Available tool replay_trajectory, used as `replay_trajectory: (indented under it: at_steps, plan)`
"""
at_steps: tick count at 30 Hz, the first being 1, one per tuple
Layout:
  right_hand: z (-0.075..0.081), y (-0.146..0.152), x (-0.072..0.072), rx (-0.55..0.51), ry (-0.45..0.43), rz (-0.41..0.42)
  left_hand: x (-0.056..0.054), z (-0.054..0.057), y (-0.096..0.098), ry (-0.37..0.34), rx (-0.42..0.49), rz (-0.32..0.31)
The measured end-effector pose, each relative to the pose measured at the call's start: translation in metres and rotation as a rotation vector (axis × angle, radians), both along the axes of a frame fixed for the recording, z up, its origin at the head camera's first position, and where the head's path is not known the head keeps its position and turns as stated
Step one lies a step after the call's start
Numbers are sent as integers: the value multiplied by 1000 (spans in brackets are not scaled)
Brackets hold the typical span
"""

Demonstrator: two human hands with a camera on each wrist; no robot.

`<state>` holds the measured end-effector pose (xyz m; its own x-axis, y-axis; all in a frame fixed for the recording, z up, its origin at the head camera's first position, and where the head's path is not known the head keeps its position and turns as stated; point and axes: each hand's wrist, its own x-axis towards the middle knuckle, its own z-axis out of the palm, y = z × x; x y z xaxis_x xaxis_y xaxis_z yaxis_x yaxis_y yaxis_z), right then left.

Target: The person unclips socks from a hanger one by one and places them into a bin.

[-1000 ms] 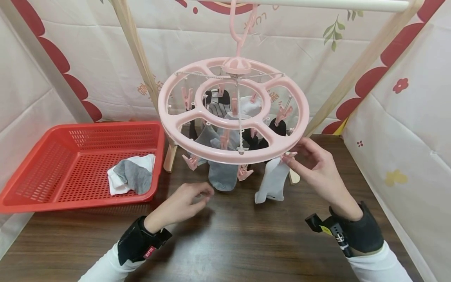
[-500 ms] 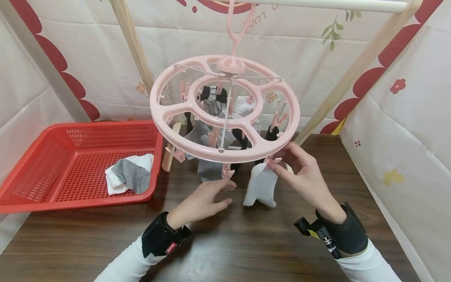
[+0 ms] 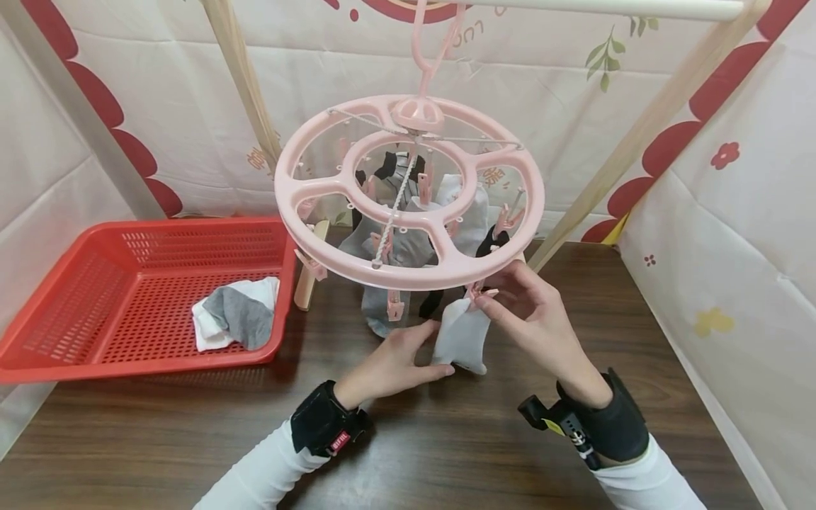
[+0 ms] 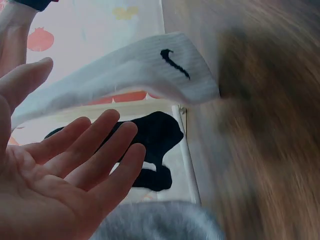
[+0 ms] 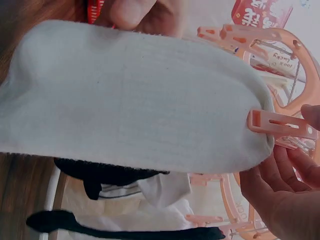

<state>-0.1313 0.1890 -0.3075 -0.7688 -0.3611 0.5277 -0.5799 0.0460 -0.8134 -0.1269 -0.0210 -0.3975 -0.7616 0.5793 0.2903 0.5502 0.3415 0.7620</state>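
My right hand (image 3: 535, 326) pinches a pink clothespin (image 5: 280, 123) at the front right of a round pink sock hanger (image 3: 408, 278). A white sock (image 3: 460, 336) hangs from this peg, caught at one end; a small black mark shows near its lower end in the left wrist view. Just left of the sock is my left hand (image 3: 395, 361), fingers loosely spread, its thumb overlapping the sock's lower end in the head view. No object lies in the left palm in the left wrist view. A grey sock (image 4: 160, 220) hangs close below those fingers.
More socks, black, grey, white and striped, hang under the hanger, beside several free pegs such as one clothespin (image 3: 395, 309). A red basket (image 3: 140, 372) at left holds a grey-and-white bundle (image 3: 239, 315). A white rod (image 3: 605, 7) on wooden legs carries the hanger.
My left hand has moved right, up to the white sock. The right hand has shifted left with the peg and sock, and the hanger has turned with them.
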Motion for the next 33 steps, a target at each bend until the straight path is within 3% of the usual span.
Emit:
replay_trajectory:
  at_steps: [3,8,16,25,33]
  plan:
    - [0,-3,1,-20,-10,6,-1,-1,5,6,26,8]
    - [-1,-7,4,-60,-33,-7,-2,-4,13,-50,77,33]
    - [-1,-9,5,-91,-22,-9,-1,-7,19,-67,86,85]
    - [0,-7,2,-70,-33,-14,3,-4,16,-89,45,103]
    - [-2,-5,0,-175,-33,-100,5,-4,11,-98,13,106]
